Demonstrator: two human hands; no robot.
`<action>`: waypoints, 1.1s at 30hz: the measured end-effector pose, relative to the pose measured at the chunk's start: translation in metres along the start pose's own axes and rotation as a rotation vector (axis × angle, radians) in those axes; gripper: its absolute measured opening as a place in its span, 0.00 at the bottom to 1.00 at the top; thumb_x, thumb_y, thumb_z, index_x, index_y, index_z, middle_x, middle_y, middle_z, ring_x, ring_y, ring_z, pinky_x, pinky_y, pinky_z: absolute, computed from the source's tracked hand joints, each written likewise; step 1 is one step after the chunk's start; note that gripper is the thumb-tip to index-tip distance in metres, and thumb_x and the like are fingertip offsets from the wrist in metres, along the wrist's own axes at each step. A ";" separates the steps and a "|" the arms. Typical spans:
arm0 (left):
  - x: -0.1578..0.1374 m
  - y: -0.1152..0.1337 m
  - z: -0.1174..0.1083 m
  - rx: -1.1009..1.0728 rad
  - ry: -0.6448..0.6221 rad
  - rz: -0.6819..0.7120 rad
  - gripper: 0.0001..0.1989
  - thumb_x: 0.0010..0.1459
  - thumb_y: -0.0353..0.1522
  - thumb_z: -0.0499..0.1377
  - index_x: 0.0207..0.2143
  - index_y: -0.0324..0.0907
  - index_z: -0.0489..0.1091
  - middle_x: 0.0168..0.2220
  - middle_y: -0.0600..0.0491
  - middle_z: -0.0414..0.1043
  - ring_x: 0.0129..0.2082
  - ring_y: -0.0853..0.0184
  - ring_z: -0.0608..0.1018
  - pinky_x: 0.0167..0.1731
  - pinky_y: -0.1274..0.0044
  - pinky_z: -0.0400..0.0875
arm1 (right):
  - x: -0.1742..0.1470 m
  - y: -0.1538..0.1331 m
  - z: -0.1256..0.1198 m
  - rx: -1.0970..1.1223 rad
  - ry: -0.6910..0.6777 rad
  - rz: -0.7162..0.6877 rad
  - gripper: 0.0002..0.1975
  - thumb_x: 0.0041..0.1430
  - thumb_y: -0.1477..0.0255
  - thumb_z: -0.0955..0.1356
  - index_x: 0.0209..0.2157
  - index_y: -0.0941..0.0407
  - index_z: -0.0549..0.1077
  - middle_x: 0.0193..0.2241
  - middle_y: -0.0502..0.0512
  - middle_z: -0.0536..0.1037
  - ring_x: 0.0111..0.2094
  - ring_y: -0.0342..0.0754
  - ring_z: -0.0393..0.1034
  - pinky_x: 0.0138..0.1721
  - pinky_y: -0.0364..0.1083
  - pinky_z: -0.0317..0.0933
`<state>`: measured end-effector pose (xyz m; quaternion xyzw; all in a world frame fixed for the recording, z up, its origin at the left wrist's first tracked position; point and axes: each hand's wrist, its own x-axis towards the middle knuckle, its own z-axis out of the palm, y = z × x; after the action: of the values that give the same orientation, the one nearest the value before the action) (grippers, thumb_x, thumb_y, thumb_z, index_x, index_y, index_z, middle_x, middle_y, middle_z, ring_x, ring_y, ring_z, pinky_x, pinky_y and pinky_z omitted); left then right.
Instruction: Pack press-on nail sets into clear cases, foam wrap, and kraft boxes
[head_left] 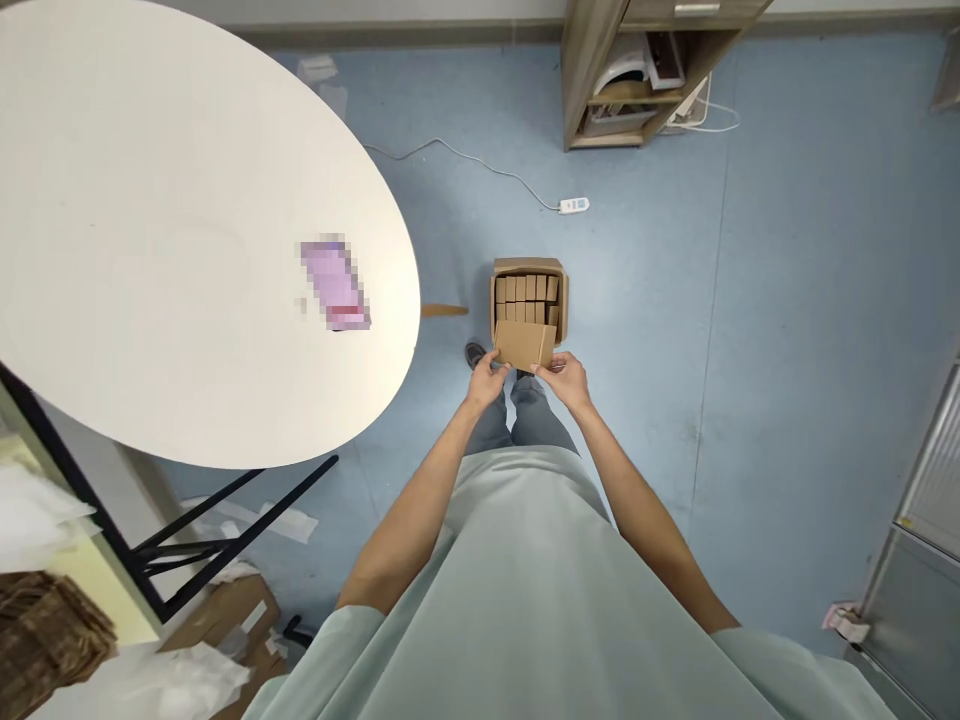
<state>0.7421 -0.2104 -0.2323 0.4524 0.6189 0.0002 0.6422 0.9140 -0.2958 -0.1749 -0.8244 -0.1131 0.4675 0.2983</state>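
Observation:
Between my two hands is a small brown cardboard box, held flat in front of my legs. My left hand grips its left near corner, thumb on the near edge. At the right near corner my right hand holds it the same way, fingers partly hidden beneath. Just beyond stands an open carton on the floor, with rows of small brown boxes packed upright inside. The held box covers the carton's near side from my view.
A round white table is at my left, with a pixelated pinkish thing on top. A power strip and its cord lie on the floor beyond the carton. A wooden cabinet stands at the wall; cardboard lies lower left.

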 end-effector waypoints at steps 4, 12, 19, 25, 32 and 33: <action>0.042 0.004 0.007 -0.073 -0.039 0.013 0.26 0.67 0.37 0.65 0.64 0.36 0.72 0.59 0.40 0.79 0.55 0.57 0.82 0.57 0.67 0.77 | 0.047 0.010 0.039 -0.107 0.087 -0.042 0.21 0.48 0.58 0.78 0.40 0.53 0.73 0.42 0.56 0.82 0.43 0.55 0.79 0.49 0.53 0.72; 0.144 -0.007 0.016 -0.001 -0.084 0.151 0.20 0.73 0.34 0.56 0.62 0.39 0.75 0.62 0.43 0.78 0.62 0.58 0.79 0.66 0.66 0.70 | 0.159 0.042 0.133 -0.279 0.179 -0.057 0.18 0.59 0.66 0.74 0.48 0.57 0.71 0.51 0.66 0.75 0.53 0.59 0.74 0.55 0.55 0.68; 0.239 -0.049 0.014 0.098 -0.079 0.140 0.21 0.72 0.33 0.55 0.63 0.36 0.74 0.64 0.39 0.76 0.65 0.57 0.76 0.69 0.66 0.65 | 0.253 0.077 0.203 -0.309 0.182 0.031 0.19 0.61 0.73 0.71 0.53 0.58 0.70 0.59 0.71 0.72 0.57 0.62 0.73 0.57 0.57 0.67; 0.296 -0.075 0.008 0.113 -0.060 0.172 0.21 0.72 0.34 0.55 0.63 0.38 0.74 0.65 0.40 0.75 0.66 0.56 0.76 0.70 0.64 0.65 | 0.318 0.103 0.253 -0.291 0.221 0.079 0.15 0.61 0.76 0.69 0.50 0.57 0.70 0.58 0.72 0.73 0.57 0.64 0.74 0.58 0.59 0.67; 0.307 -0.084 -0.008 0.104 -0.053 0.187 0.21 0.73 0.34 0.54 0.64 0.38 0.73 0.66 0.41 0.75 0.69 0.57 0.73 0.71 0.65 0.64 | 0.345 0.111 0.265 -0.308 0.111 0.095 0.15 0.65 0.77 0.68 0.53 0.60 0.73 0.57 0.72 0.77 0.56 0.59 0.77 0.60 0.55 0.67; 0.302 -0.083 -0.010 0.101 -0.050 0.184 0.21 0.73 0.34 0.54 0.64 0.38 0.73 0.66 0.41 0.74 0.70 0.57 0.73 0.71 0.65 0.64 | 0.341 0.109 0.261 -0.321 0.096 0.083 0.16 0.65 0.78 0.68 0.54 0.61 0.73 0.57 0.72 0.78 0.56 0.58 0.77 0.60 0.54 0.67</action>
<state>0.7585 -0.0845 -0.5189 0.5388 0.5577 0.0165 0.6312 0.8685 -0.1231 -0.5808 -0.8867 -0.1377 0.4157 0.1483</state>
